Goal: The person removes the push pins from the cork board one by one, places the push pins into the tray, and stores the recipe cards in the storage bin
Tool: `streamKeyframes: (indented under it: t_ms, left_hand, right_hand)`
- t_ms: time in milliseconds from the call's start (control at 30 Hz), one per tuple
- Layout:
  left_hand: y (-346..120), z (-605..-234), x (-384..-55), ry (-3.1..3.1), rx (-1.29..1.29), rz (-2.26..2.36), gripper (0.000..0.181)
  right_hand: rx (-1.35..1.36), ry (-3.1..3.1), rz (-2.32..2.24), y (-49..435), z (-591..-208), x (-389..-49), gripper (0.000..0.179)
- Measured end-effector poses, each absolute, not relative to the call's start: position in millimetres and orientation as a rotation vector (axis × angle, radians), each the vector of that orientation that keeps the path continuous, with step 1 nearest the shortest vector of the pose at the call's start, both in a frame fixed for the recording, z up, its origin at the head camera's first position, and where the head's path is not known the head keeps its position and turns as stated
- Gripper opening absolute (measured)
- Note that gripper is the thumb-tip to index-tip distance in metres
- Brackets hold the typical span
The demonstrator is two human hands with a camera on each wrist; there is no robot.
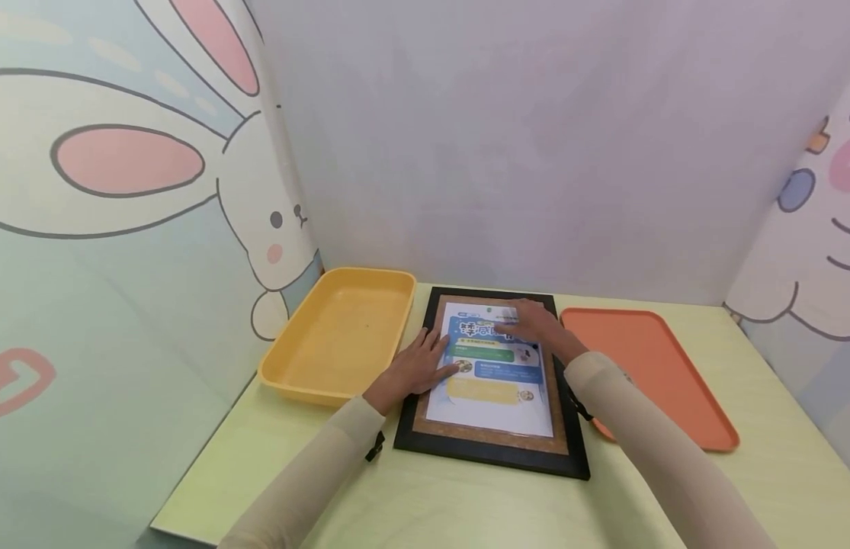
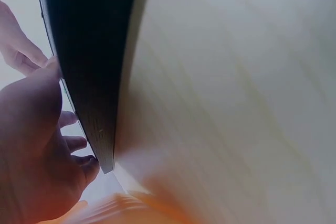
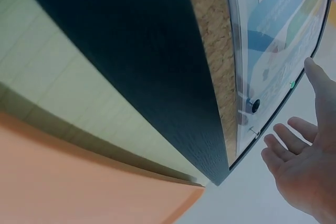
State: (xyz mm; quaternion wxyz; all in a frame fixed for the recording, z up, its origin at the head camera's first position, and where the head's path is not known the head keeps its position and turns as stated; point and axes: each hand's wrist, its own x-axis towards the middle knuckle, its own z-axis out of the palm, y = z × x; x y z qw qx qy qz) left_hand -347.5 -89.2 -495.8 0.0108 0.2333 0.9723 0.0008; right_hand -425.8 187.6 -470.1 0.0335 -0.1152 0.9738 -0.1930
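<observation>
A cork board in a black frame lies on the table, with a printed poster in a clear cover over it. My left hand rests with spread fingers across the board's left side and the poster's edge. Over the poster's upper right part is my right hand, its fingers loosely extended and holding nothing visible. In the right wrist view, a black pushpin, a clear pushpin and a green pushpin stick up from the poster, close to that hand's fingers.
To the left of the board stands a yellow tray with raised sides. A flat orange tray lies to the right, close to the right forearm. Behind the pale table hangs a plain curtain, and rabbit-patterned panels flank it.
</observation>
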Motion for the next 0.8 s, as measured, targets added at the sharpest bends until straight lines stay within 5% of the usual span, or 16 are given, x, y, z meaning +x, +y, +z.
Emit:
streamKeyframes:
  t_ms: [800]
  left_hand:
    - [-90.9, -499.6, -346.2, 3.008, 0.701, 0.030, 0.082]
  right_hand:
    - [-0.418, 3.011, -0.541, 180.0, -478.8, -440.0, 0.067]
